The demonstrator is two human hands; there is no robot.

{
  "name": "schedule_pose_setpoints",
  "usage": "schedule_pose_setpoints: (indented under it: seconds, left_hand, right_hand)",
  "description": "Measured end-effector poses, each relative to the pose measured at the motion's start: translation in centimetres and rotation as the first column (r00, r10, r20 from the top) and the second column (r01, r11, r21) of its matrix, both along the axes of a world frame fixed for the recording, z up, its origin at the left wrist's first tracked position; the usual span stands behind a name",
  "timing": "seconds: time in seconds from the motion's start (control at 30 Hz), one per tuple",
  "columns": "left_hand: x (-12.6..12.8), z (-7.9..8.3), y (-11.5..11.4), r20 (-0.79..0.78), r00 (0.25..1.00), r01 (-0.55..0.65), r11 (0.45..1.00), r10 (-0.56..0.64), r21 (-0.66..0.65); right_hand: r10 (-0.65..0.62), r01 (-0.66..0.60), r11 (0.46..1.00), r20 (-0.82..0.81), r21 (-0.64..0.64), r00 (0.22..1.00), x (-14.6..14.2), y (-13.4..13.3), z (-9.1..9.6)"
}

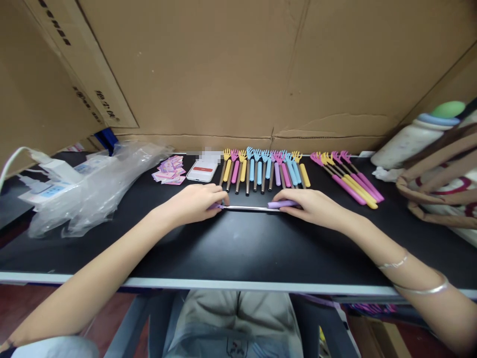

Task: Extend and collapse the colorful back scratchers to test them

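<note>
Low over the black desk I hold a back scratcher [246, 208] level, its silver rod stretching between my hands. The fingers of my left hand [199, 204] are closed on its purple claw end, mostly covered. My right hand [316, 208] grips a purple handle sleeve [278, 204] and the rod's other end. The sleeve lies beside the rod; whether they are joined is hidden by my fingers. Just behind my hands is a row of back scratchers [264, 169] in yellow, pink, blue and purple, with handle sleeves lying alongside the rods. Several back scratchers with handles fitted [350, 184] lie to the right.
Small printed cards [170, 170] and a phone [203, 168] lie behind my left hand. Plastic bags [108, 184] and a power strip [55, 186] with plugs occupy the left. A bottle [413, 136] and a brown-strapped bag [443, 184] stand right. Cardboard [223, 69] walls the back.
</note>
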State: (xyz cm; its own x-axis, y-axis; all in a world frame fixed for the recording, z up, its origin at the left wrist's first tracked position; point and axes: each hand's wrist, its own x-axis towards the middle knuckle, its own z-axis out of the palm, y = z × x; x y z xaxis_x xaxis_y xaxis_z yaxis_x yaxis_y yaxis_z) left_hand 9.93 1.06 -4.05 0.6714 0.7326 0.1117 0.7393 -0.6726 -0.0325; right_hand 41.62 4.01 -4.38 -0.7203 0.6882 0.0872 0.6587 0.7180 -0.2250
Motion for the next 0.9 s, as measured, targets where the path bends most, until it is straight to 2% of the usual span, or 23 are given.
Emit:
schedule_pose_setpoints:
  seconds: [0.13, 0.27, 0.43, 0.53, 0.67, 0.9]
  left_hand:
    - [-1.3, 0.5, 0.1, -0.034, 0.996, -0.090, 0.994, 0.088, -0.063]
    - [-1.9, 0.3, 0.5, -0.050, 0.990, -0.134, 0.990, 0.132, -0.038]
    - [-0.5, -0.7, 0.5, 0.024, 0.999, -0.050, 0.995, 0.048, 0.087]
    - [0.7, -1.5, 0.5, 0.071, 0.997, -0.017, 0.993, 0.009, 0.118]
    - [1.3, -2.3, 0.5, 0.121, 0.993, -0.017, 0.987, -0.002, 0.157]
    - [1.4, -2.7, 0.8, 0.176, 0.984, -0.041, 0.982, 0.008, 0.183]
  right_hand:
    - [-0.029, 0.028, 1.000, 0.064, 0.014, 0.998, 0.6, 0.2, 0.5]
    - [-0.048, 0.045, 0.998, 0.110, 0.034, 0.993, 0.9, 0.3, 0.7]
    - [-0.066, 0.061, 0.997, 0.114, 0.041, 0.991, 1.1, 0.4, 0.5]
    - [-0.077, 0.072, 0.996, 0.117, 0.048, 0.990, 1.2, 0.5, 0.4]
    - [-0.087, 0.081, 0.995, 0.124, 0.050, 0.988, 1.2, 0.7, 0.4]
    - [-0.104, 0.099, 0.994, 0.122, 0.044, 0.987, 1.1, 0.5, 0.6]
